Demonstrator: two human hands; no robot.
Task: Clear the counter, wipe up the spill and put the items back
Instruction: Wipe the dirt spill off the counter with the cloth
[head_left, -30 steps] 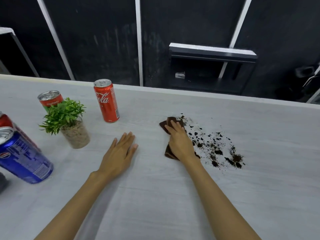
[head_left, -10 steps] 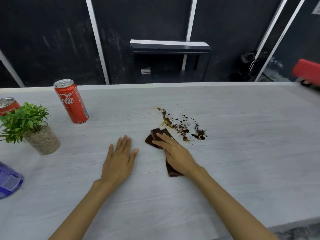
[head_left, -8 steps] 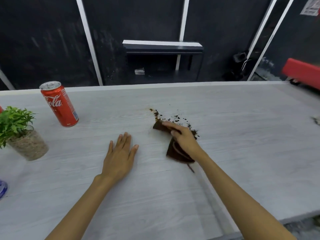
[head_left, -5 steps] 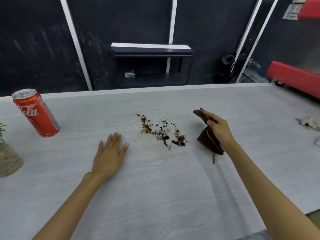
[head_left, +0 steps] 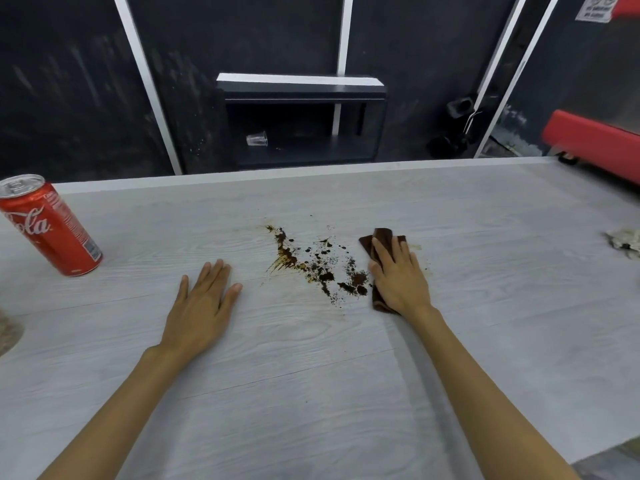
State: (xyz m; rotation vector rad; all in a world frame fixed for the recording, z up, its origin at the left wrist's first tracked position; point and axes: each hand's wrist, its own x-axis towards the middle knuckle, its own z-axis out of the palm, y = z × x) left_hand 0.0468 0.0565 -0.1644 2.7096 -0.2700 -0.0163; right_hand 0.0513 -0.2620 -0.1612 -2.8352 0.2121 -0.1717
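Observation:
A dark brown spill point(head_left: 313, 263) of grains and smears lies mid-counter. My right hand point(head_left: 398, 275) presses flat on a brown cloth point(head_left: 380, 240) just right of the spill, fingers spread over it; the cloth shows beyond the fingertips and under the wrist. My left hand point(head_left: 204, 301) rests flat and open on the pale grey counter point(head_left: 311, 393), left of the spill, holding nothing. A red Coca-Cola can point(head_left: 46, 225) stands upright at the far left.
The edge of a plant pot point(head_left: 8, 336) shows at the left border. A crumpled whitish wad point(head_left: 625, 239) lies at the right edge. Beyond the counter's far edge are a dark wall, a black shelf unit with a plastic cup point(head_left: 257, 138), and a red object point(head_left: 595, 142).
My right hand lifted the cloth off the counter, carried it to the right of the spill and set it down flat there. The view shifted right. The left hand stayed put.

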